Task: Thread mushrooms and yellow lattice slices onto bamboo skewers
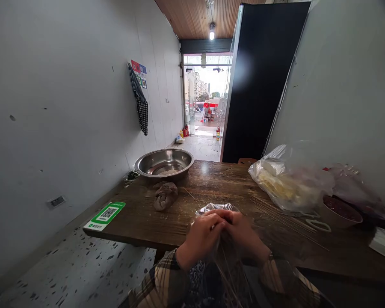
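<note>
At the near edge of the wooden table [141,222], my left hand [200,237] and right hand [244,235] meet, fingers curled tight on a clear plastic bag [216,208]. I think they're working its film apart, which next calls for a fine, steady pinch.

Left hand [201,236] and right hand [244,234] meet fingertip to fingertip, fingers curled; forearms converge.

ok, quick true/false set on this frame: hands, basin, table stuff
1. Left hand and right hand meet on a clear bag. True.
2. The basin holds skewers. False: the skewers lie on the table, right of the hands.
3. A brown cloth lies by the basin. True.
4. The QR sticker is red. False: it is green.
</note>
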A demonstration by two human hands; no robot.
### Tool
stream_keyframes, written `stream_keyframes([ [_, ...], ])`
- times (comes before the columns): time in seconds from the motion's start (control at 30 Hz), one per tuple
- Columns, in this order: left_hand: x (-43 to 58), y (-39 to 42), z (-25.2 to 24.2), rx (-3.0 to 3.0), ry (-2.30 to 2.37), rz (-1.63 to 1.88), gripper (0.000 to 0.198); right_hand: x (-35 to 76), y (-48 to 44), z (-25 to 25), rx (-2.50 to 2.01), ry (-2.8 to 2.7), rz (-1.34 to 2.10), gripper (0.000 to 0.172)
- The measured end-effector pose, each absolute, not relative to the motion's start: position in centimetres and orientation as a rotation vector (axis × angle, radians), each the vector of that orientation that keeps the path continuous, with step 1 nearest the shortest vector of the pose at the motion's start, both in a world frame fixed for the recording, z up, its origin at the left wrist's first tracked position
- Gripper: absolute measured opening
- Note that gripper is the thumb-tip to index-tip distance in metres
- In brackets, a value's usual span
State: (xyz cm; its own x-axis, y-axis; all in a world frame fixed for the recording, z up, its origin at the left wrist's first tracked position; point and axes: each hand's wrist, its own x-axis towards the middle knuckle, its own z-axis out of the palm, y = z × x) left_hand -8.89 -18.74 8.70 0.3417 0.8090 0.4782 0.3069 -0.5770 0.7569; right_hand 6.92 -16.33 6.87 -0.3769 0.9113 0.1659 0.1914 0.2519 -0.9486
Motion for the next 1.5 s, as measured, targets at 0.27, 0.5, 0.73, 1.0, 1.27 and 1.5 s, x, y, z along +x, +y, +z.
stream_keyframes([
  [0.27,-7.5,-18.1,9.1,2.4,1.17,1.123,0.019,7.6,-16.8,5.6,-0.993,-1.873,0.931,0.013],
  [0.5,-9.8,-18.6,8.4,2.64,1.273,1.085,0.011,7.6,-16.7,6.0,-0.99,-1.893,0.972,0.039],
  [0.73,-9.4,-19.4,6.5,2.767,1.207,1.167,0.024,8.4,-16.6,5.6,-0.964,-1.579,1.461,0.039],
  [1.0,-9.9,-19.9,6.9,2.323,1.142,1.066,0.02,8.9,-17.7,6.8,-1.12,-1.656,1.316,0.014],
  [1.27,-9.5,-18.9,7.8,2.055,1.136,1.071,0.014,8.9,-17.9,6.2,-1.158,-1.774,1.111,0.015],
  [1.5,-8.9,-17.8,7.1,2.189,1.147,0.967,0.014,8.6,-18.3,5.9,-1.095,-1.885,0.618,0.011],
])
